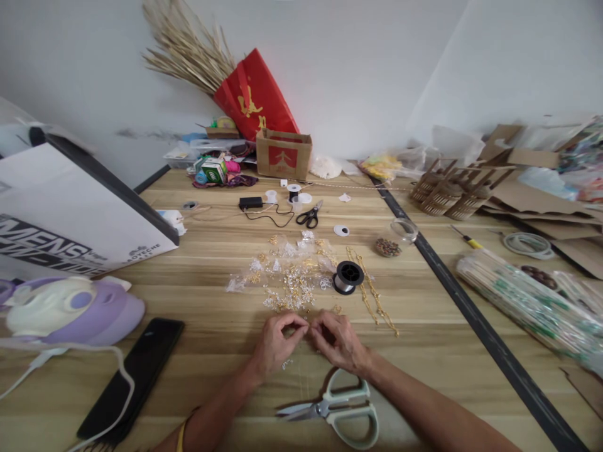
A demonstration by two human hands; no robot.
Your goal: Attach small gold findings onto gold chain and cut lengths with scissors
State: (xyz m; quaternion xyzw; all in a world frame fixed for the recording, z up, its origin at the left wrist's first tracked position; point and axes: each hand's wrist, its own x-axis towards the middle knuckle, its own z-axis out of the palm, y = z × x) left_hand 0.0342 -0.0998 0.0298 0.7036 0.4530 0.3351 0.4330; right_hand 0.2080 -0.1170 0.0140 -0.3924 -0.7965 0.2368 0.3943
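Observation:
My left hand (pixel 281 344) and my right hand (pixel 338 339) meet just in front of a spread of small clear and gold beads (pixel 292 285). Thumb and forefinger are pinched together on each hand; what lies between the fingertips is too small to make out. Faint clear thread (pixel 305 376) runs down the table beneath them. A few clear beads (pixel 286 363) lie by my left wrist. Pale-handled scissors (pixel 339 411) rest between my forearms. Beyond my right hand stand a black spool of thread (pixel 348 278) and a gold chain (pixel 374 298).
Black scissors (pixel 309 215), a power adapter (pixel 251 203) and a jar of brown beads (pixel 393 242) lie farther back. At left are a white box (pixel 75 213), a purple-and-white device (pixel 80 311) and a black phone (pixel 134 376). Packaged sticks (pixel 527 301) lie at right.

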